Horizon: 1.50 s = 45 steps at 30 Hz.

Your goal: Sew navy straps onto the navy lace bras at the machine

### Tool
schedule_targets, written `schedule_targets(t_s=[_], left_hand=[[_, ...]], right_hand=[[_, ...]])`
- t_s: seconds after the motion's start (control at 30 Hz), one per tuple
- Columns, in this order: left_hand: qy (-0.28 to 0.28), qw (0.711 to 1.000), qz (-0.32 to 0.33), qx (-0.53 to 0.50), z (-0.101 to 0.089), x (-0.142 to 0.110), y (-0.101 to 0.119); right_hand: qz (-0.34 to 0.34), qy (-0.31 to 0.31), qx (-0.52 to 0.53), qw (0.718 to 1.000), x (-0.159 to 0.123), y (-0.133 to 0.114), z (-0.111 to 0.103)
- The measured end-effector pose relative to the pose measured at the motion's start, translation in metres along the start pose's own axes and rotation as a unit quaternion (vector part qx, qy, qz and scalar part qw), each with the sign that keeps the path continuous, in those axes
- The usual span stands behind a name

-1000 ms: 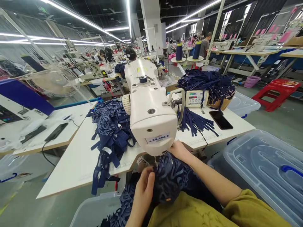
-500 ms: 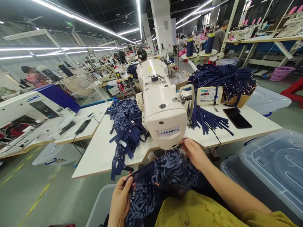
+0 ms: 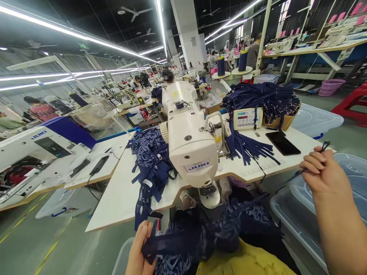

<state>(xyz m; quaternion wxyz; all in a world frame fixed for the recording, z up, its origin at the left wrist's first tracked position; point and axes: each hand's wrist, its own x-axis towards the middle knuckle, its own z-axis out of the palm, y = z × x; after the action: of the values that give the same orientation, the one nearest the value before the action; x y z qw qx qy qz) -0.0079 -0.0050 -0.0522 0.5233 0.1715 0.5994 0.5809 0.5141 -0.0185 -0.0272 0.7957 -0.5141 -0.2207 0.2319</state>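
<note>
My left hand point(image 3: 139, 248) is closed on the wide band of a navy patterned bra point(image 3: 195, 240), low at the front. The bra stretches rightward over my lap, blurred by motion. Out to the right, my right hand point(image 3: 323, 172) is raised with its fingers wrapped round a thin navy strap point(image 3: 299, 172). A small loop of the strap pokes out above the fist. Between the hands stands a white JUKI sewing machine point(image 3: 193, 149), its small work plate point(image 3: 210, 195) bare under the head.
A pile of navy patterned bras point(image 3: 151, 160) lies left of the machine. Navy straps point(image 3: 249, 147) fan out on the right beside a control box point(image 3: 248, 118) and a phone point(image 3: 283, 143). Clear plastic bins point(image 3: 301, 217) flank the white table point(image 3: 114, 202).
The bra has come away from under the machine head, down toward my lap. My right hand has swung far right and up with the strap; my left hand keeps its hold, slightly lower.
</note>
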Motion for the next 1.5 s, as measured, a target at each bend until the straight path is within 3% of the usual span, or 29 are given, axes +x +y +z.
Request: schedule_targets(t_s=[0.03,0.13,0.27,0.33,0.4,0.47,0.53,0.6,0.7,0.8,1.07,1.2,1.37,1.43,1.5], left_hand=[[-0.015,0.999,-0.008,0.033,0.000,-0.004,0.002],[-0.128,0.979,-0.011,0.160,0.003,-0.015,0.004],[-0.254,0.886,-0.016,0.388,0.011,-0.020,-0.002],[-0.296,0.842,0.033,0.449,0.020,-0.021,-0.005],[-0.300,0.829,0.116,0.458,0.032,-0.025,-0.009],[-0.301,0.822,0.182,0.448,0.050,-0.036,-0.013],[-0.327,0.808,0.210,0.442,0.070,-0.051,-0.021],[-0.366,0.790,0.221,0.440,0.088,-0.066,-0.030],[-0.389,0.774,0.234,0.441,0.105,-0.077,-0.044],[-0.369,0.781,0.240,0.442,0.109,-0.076,-0.050],[-0.375,0.785,0.224,0.439,0.105,-0.076,-0.047],[-0.374,0.783,0.234,0.438,0.105,-0.077,-0.052],[-0.311,0.794,0.283,0.438,0.101,-0.076,-0.067],[-0.295,0.783,0.317,0.446,0.098,-0.077,-0.072],[-0.297,0.745,0.375,0.466,0.096,-0.078,-0.074]], right_hand=[[0.002,0.015,0.010,1.000,0.000,-0.002,-0.003],[0.016,0.030,0.044,0.998,-0.004,-0.007,-0.002],[0.022,-0.017,0.038,0.999,-0.012,-0.009,0.007],[0.012,-0.064,-0.004,0.998,-0.021,-0.005,0.013],[-0.002,-0.136,-0.090,0.987,-0.038,0.002,0.024],[-0.009,-0.255,-0.205,0.945,-0.064,0.011,0.039],[-0.007,-0.416,-0.276,0.866,-0.095,0.019,0.057],[-0.024,-0.531,-0.293,0.795,-0.125,0.024,0.075],[-0.030,-0.601,-0.303,0.739,-0.154,0.026,0.093],[-0.024,-0.621,-0.320,0.715,-0.164,0.025,0.096],[0.043,-0.616,-0.312,0.722,-0.165,0.034,0.088],[0.041,-0.604,-0.314,0.731,-0.168,0.041,0.089],[0.062,-0.596,-0.274,0.753,-0.175,0.044,0.089],[0.077,-0.603,-0.252,0.753,-0.179,0.044,0.088],[0.123,-0.610,-0.218,0.752,-0.182,0.044,0.088]])
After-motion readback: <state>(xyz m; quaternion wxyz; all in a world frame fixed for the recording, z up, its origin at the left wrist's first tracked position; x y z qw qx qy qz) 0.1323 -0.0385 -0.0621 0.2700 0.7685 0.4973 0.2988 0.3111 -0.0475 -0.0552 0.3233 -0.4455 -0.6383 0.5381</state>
